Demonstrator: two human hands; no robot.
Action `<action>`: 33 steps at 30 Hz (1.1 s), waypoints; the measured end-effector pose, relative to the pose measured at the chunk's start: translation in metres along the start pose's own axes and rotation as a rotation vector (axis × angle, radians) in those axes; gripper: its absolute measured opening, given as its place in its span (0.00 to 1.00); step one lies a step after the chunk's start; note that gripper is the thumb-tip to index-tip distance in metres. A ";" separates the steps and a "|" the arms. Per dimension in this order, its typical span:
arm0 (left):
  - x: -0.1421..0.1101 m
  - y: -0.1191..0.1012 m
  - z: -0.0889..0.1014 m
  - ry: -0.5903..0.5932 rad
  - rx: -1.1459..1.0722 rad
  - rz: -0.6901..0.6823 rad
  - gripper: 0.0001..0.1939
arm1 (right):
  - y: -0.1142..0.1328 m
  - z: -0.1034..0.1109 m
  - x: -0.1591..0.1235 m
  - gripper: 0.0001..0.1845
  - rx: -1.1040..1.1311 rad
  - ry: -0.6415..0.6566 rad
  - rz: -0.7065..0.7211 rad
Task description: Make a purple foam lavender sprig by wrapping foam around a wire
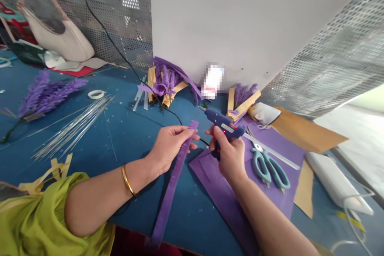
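Note:
Between the thumb and fingers of my left hand [172, 144] is the upper end of a long purple paper strip [172, 192], which hangs down toward the table's front edge. My right hand [229, 150] grips a blue hot glue gun [222, 122] by its handle, with the nozzle pointing up and left, apart from the strip. A clear glue stick [276, 152] sticks out of the gun's back end. Under my right forearm lie purple paper sheets [210, 184]. Teal-handled scissors [267, 164] rest on them, beside my right hand.
Paper-wrapped purple flower bunches [171, 80] stand at the back, near loose glue sticks [140, 96]. To the left lie metal wires [75, 128], a tape roll [96, 94] and purple flowers [48, 94]. A black cord [105, 32] crosses the table. A white power bank-like box [336, 180] sits right.

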State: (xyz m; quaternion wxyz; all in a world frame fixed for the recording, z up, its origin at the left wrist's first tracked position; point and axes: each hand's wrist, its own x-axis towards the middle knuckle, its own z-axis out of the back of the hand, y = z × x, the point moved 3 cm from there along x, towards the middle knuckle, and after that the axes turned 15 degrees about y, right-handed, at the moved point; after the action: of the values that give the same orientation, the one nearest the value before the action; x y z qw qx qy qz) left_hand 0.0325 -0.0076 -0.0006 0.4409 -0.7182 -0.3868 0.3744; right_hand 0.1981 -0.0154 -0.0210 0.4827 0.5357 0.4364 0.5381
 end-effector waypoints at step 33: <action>0.006 -0.014 0.021 -0.204 -0.030 -0.252 0.07 | -0.007 -0.002 -0.020 0.10 -0.453 0.103 0.308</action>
State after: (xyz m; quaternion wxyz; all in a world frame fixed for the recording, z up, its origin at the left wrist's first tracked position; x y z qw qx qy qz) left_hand 0.0132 0.0091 0.0037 0.4323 -0.6287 -0.5222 0.3811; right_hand 0.1956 -0.0344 -0.0316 0.4800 0.4461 0.2423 0.7155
